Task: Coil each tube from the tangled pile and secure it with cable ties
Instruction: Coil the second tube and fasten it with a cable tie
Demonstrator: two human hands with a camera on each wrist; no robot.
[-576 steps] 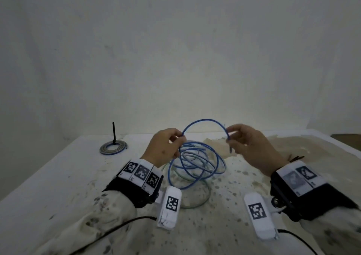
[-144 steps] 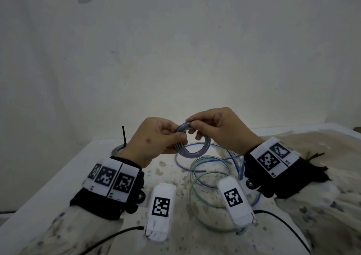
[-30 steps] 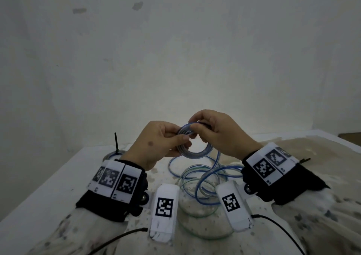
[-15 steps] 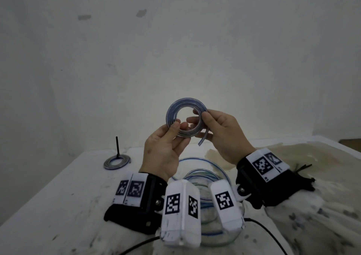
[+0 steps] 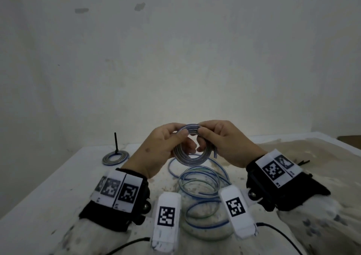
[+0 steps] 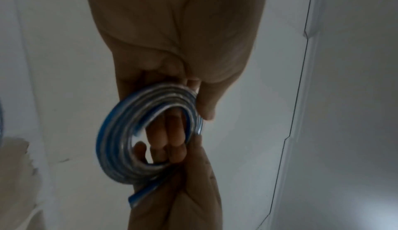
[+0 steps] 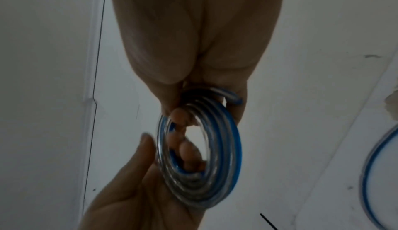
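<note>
A tightly wound coil of clear tube with a blue stripe (image 5: 192, 158) hangs in the air above the table, held between both hands. My left hand (image 5: 168, 143) grips its left side, thumb on the rim and fingers through the hole. My right hand (image 5: 218, 141) pinches its top right; a short loose tube end (image 5: 214, 153) sticks out below the thumb. The left wrist view shows the coil (image 6: 120, 141) with fingers through it, and the right wrist view shows the coil (image 7: 217, 157) edge-on. Loose tangled tubes (image 5: 203, 188) lie on the table beneath.
A finished coil (image 5: 115, 157) with an upright black cable tie (image 5: 116, 142) lies at the back left of the white table (image 5: 48, 192). Black cable ties (image 5: 301, 162) lie at the right on a stained cloth. A wall stands close behind.
Both hands have come down from head height with the coil, which now hangs lower, just above the tangled tubes. The grip of both hands stays on the coil.
</note>
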